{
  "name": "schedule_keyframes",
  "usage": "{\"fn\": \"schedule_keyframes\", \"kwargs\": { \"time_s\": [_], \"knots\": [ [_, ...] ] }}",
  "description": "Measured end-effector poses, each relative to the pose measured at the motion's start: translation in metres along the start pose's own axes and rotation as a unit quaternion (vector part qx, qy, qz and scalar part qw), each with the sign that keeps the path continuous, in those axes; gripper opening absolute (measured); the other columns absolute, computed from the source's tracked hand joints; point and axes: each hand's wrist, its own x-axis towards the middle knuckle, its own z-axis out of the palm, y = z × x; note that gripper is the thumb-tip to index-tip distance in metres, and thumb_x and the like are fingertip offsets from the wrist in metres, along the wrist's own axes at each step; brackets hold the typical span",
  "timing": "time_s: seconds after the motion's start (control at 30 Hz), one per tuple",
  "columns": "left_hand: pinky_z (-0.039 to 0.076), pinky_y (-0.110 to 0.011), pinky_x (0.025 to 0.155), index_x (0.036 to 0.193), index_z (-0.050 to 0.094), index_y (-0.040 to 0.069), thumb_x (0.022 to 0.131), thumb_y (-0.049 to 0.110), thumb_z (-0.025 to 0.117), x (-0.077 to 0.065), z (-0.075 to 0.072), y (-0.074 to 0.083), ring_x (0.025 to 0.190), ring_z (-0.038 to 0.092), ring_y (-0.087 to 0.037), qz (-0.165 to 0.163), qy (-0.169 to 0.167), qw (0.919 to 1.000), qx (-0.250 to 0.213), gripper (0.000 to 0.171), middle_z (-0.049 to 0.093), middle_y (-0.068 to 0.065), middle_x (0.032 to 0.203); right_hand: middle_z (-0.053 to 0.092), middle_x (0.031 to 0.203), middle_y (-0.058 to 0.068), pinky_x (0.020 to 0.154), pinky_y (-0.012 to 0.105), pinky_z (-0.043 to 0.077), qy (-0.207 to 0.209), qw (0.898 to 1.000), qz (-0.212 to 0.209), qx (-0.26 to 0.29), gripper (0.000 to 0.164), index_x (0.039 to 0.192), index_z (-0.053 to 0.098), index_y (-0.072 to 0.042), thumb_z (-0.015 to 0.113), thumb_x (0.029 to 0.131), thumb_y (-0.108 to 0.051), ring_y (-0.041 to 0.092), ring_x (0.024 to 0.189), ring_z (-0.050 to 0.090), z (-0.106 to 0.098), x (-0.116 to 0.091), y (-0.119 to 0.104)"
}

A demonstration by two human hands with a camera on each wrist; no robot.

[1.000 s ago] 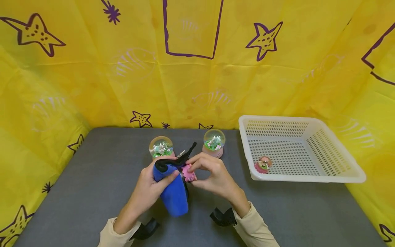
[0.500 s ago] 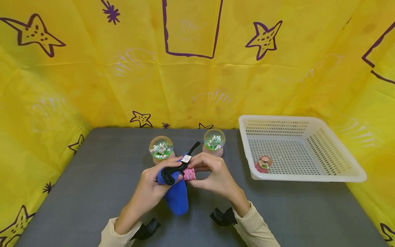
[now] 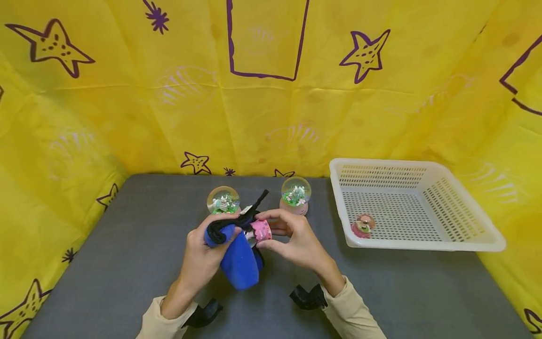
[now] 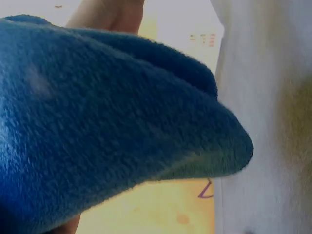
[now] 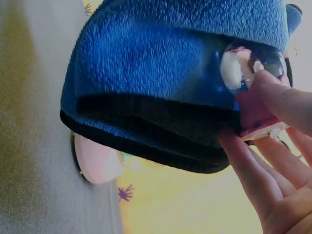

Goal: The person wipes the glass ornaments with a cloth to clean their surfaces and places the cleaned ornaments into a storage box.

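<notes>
In the head view my left hand [image 3: 201, 249] grips a bunched blue towel [image 3: 240, 263] with black edging and a small white tag. My right hand [image 3: 302, 242] pinches a small snow globe [image 3: 262, 230] by its pink scalloped base, with the glass ball turned toward the towel. The right wrist view shows the clear ball [image 5: 233, 68] up against the blue pile, thumb and fingers around the base. Blue fleece [image 4: 122, 112] fills much of the left wrist view and hides most of the left hand. Both hands are raised over the grey table.
Two larger snow globes, one left [image 3: 223, 200] and one right [image 3: 295, 195], stand behind the hands. At the right is a white plastic basket [image 3: 423, 246] with a small pink-based snow globe [image 3: 362, 227] inside. Yellow printed cloth [image 3: 262, 108] encloses the table [image 3: 127, 263].
The towel has shifted and refolded around the glass ball, its tag flipping up and then tilting back. The small globe's base has turned and shows more between the right fingers.
</notes>
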Motion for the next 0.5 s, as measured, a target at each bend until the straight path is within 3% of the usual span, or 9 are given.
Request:
{"fn": "schedule_keyframes", "kwargs": {
  "time_s": [0.17,0.37,0.5],
  "knots": [
    [0.05,-0.017,0.095,0.127,0.061,0.005,0.079,-0.005,0.078,-0.0022,-0.0015,-0.0002,0.11,0.065,-0.004,-0.022,-0.033,0.9992,-0.005,0.052,0.069,-0.014,0.122,0.068,0.112,0.018,0.078,0.032,0.06,0.01,1.0,0.028,-0.001,0.048,0.123,0.06,0.0,0.08,0.079,0.002,0.016,0.09,0.074,0.0004,0.0001,-0.001],
    [0.047,-0.015,0.099,0.136,0.054,0.007,0.065,0.003,0.09,-0.0021,0.001,-0.0004,0.113,0.065,-0.013,0.012,-0.065,0.997,0.041,0.079,0.065,-0.016,0.129,0.069,0.11,0.021,0.073,0.032,0.061,-0.006,0.996,0.089,0.008,0.036,0.124,0.059,0.003,0.07,0.091,-0.005,0.02,0.086,0.074,0.0002,0.0003,-0.0031],
    [0.043,-0.012,0.102,0.136,0.054,0.007,0.062,0.003,0.092,-0.0016,0.0027,-0.0026,0.113,0.067,-0.023,0.037,-0.069,0.9935,0.083,0.083,0.065,-0.016,0.129,0.07,0.098,0.019,0.069,0.04,0.06,-0.034,0.991,0.126,0.023,0.029,0.122,0.06,0.002,0.064,0.096,-0.011,0.026,0.077,0.073,-0.0019,0.0013,-0.0051]
  ]
}}
